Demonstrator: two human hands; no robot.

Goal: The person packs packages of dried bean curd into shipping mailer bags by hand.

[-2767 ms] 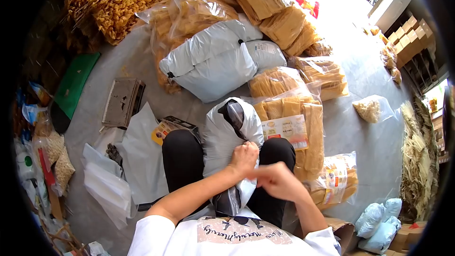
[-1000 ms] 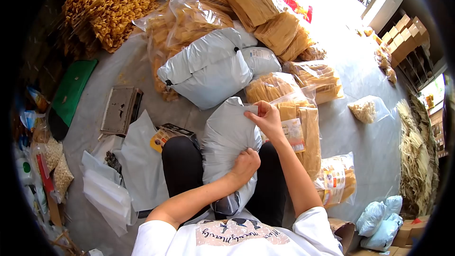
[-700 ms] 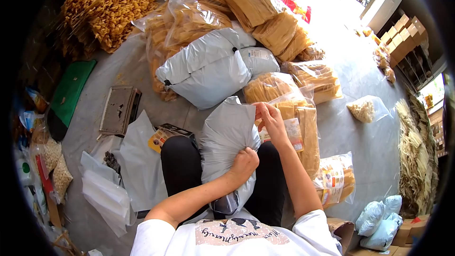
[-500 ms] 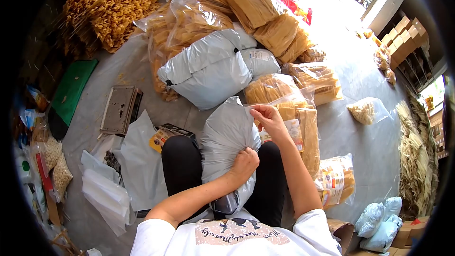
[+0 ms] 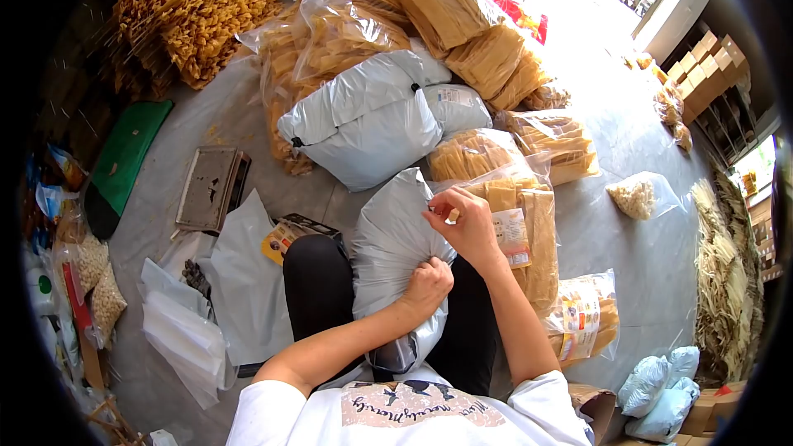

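A filled grey plastic mailing bag (image 5: 395,231) stands upright between my knees, its surface creased toward the right edge. My left hand (image 5: 428,287) is closed on the gathered plastic at that right side. Higher up, my right hand (image 5: 462,219) pinches a small dark piece (image 5: 430,209) against or just at the bag's upper right edge; its kind is too small to make out. Just beyond lies a large stuffed grey bag (image 5: 363,128) with black ties at its corners. Clear packs of yellow dried sheets (image 5: 529,223) lie close to my right hand.
Flat grey bags (image 5: 244,281) and white plastic sheets (image 5: 186,339) lie to the left, near a metal scale (image 5: 211,188) and a green-covered board (image 5: 128,149). A clear bag of pale pieces (image 5: 634,196) and small tied blue-grey bags (image 5: 661,396) are on the right.
My right hand has shifted slightly down and left along the bag's edge, and a small dark piece now shows at its fingertips. The left hand keeps its grip.
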